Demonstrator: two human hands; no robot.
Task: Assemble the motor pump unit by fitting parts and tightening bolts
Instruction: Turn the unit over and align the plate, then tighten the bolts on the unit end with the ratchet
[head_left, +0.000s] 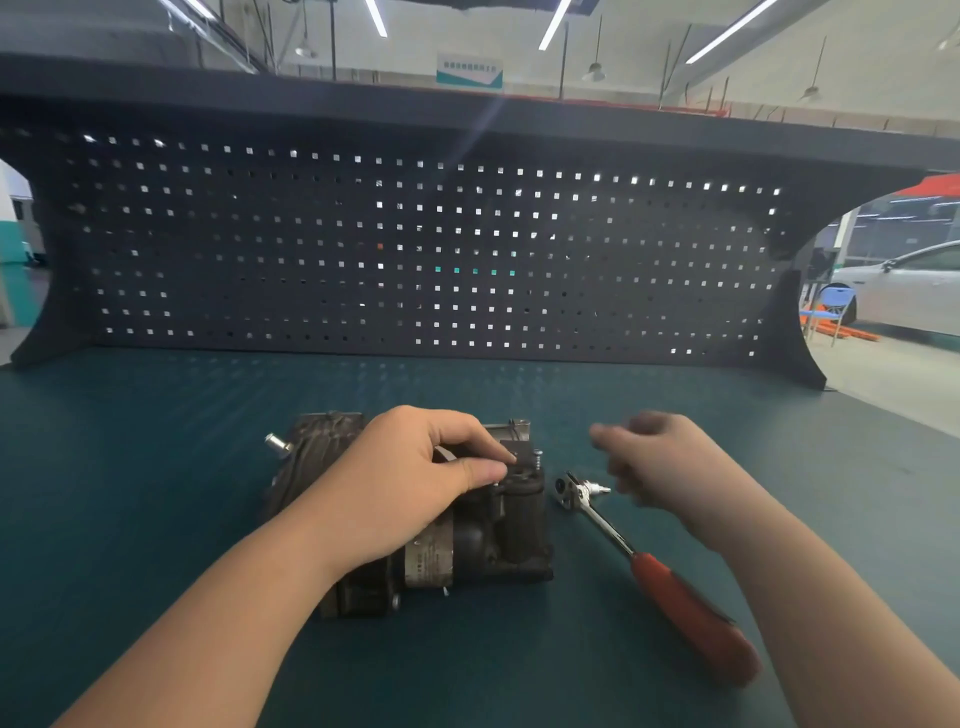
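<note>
The motor pump unit (467, 540) lies on the green bench mat (156, 493), near the middle and well back from the near edge. Open mat extends left, right and behind it up to the dark pegboard (415, 249). The left hand (410, 483) rests on top of the unit, thumb and forefinger pinched on a small part at its upper face; what the part is cannot be told. The right hand (665, 467) hangs above the mat just right of the unit, blurred, fingers loosely curled, holding nothing visible. A ratchet wrench (649, 566) with a red handle lies between unit and right forearm, its head near the unit. No containers in view.
</note>
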